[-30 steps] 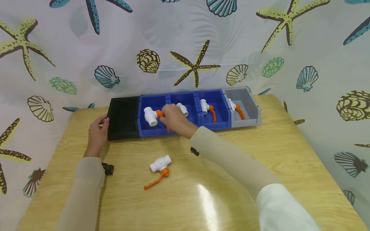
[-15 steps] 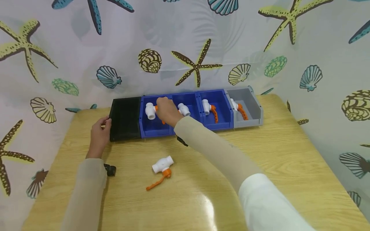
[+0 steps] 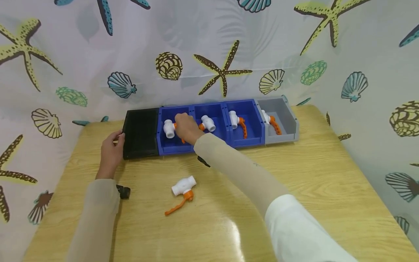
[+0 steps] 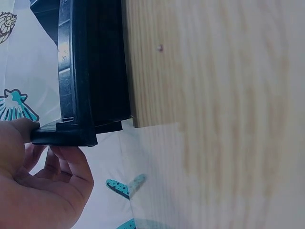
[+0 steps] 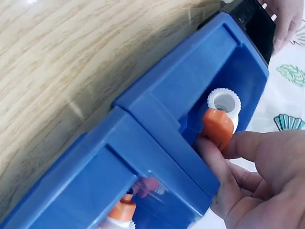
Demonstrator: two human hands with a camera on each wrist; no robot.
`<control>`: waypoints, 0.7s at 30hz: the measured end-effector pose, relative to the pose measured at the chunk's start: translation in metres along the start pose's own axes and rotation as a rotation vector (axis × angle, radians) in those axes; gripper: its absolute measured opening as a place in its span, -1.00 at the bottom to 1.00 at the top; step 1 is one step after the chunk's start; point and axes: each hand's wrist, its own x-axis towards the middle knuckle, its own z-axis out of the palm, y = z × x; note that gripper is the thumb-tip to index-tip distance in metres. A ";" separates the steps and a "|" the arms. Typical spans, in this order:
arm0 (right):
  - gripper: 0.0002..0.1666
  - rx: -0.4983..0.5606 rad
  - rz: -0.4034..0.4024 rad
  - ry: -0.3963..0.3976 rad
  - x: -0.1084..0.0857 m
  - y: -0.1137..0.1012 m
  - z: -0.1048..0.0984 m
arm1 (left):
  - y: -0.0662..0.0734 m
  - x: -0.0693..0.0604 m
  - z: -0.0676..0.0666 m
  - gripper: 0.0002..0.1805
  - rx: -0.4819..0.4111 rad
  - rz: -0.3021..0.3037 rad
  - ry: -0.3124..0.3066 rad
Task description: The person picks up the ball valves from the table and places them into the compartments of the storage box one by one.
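Observation:
My left hand (image 3: 111, 150) grips the left rim of a black bin (image 3: 141, 156), thumb over the lip and fingers curled below it in the left wrist view. In the leftmost blue bin (image 3: 175, 149), my right hand (image 3: 187, 128) pinches the orange handle (image 5: 218, 126) of a white ball valve (image 3: 168, 128) between thumb and finger. The valve's body points left, and part of its handle is hidden behind the hand. Another ball valve (image 3: 183, 186) with an orange lever lies on the table in front of the bins.
To the right, the middle blue bin holds a ball valve (image 3: 208, 123), the third blue bin another valve (image 3: 234, 119), and the grey bin (image 3: 287, 125) one more valve (image 3: 274, 125). The bins form a joined row along the back of the wooden table (image 3: 222, 218), before a patterned cloth.
My right hand has moved slightly left and back, bringing the valve deeper into the leftmost blue bin. My left hand keeps its grip on the black bin.

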 end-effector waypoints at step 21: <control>-0.85 -0.211 0.036 0.010 0.010 -0.008 0.021 | 0.000 0.000 0.000 -0.41 -0.006 -0.019 0.006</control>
